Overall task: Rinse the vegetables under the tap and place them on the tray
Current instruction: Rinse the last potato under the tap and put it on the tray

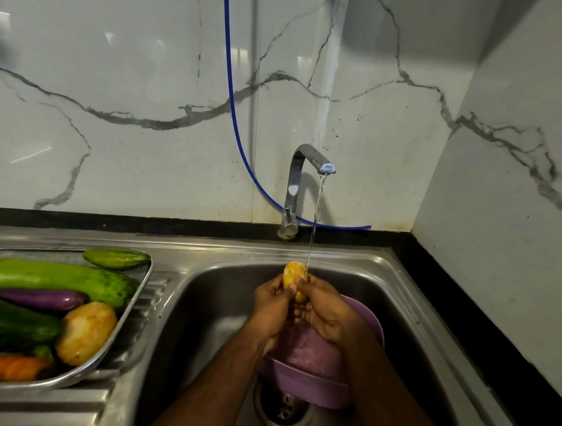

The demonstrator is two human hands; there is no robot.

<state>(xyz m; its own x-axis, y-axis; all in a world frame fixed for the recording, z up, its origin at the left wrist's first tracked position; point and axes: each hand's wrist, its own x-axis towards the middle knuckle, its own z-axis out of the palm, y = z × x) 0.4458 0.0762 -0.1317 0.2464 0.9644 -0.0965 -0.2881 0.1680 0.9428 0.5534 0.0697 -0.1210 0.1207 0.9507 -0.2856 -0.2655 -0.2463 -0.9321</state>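
A small yellow potato (294,273) is held over the sink (222,295) between my left hand (272,303) and my right hand (324,309), both wrapped around its lower part. A thin stream of water runs from the steel tap (303,168) onto the potato's right side. On the drainboard at the left stands a steel tray (136,298). It holds a pale green gourd (48,279), a cucumber (117,258), a purple eggplant (42,298), a dark cucumber (9,324), a larger potato (86,332) and carrots (7,367).
A purple plastic colander (312,379) sits in the basin under my wrists, beside the drain (282,409). A blue hose (233,111) hangs down the marble wall behind the tap. A black counter edge (464,306) borders the sink on the right.
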